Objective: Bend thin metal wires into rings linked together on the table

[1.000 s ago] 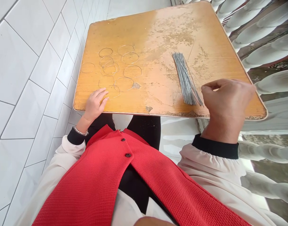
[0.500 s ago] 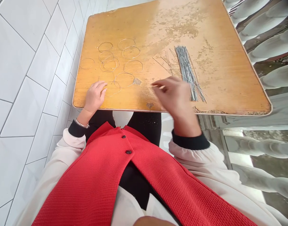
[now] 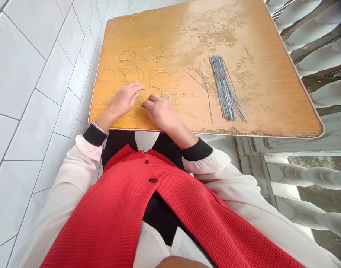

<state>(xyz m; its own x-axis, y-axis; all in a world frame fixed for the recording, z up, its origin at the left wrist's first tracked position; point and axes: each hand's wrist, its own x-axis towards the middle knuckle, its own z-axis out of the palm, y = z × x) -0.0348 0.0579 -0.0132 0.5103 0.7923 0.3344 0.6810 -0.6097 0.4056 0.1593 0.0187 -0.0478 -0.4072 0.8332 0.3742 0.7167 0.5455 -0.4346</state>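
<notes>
A tiled wall [image 3: 47, 74] is running along the left, and balusters [image 3: 321, 56] are lining the right. Between them the worn bench [image 3: 159, 29] is standing in front of the person. Right of the bench's middle, a bundle [image 3: 223, 89] of grey wires is lying with its near end pointing towards the near edge. The right hand [image 3: 161, 111] is hovering low over the near left part, its thumb and fingertips pressing together and apparently pinching a wire. The left hand [image 3: 124, 99] is curving in from the other side; whether its fingertips are closing on that wire cannot be told. Beyond the hands, thin rings [image 3: 157, 56] are lying flat, some overlapping. Left of the bundle, loose wires [image 3: 209, 102] are crossing one another. Smallest, a curved wire [image 3: 140, 99] is showing between the hands. The person seems to be working this wire two-handed; the next move is probably calling for a light, steady pinch and close alignment.
</notes>
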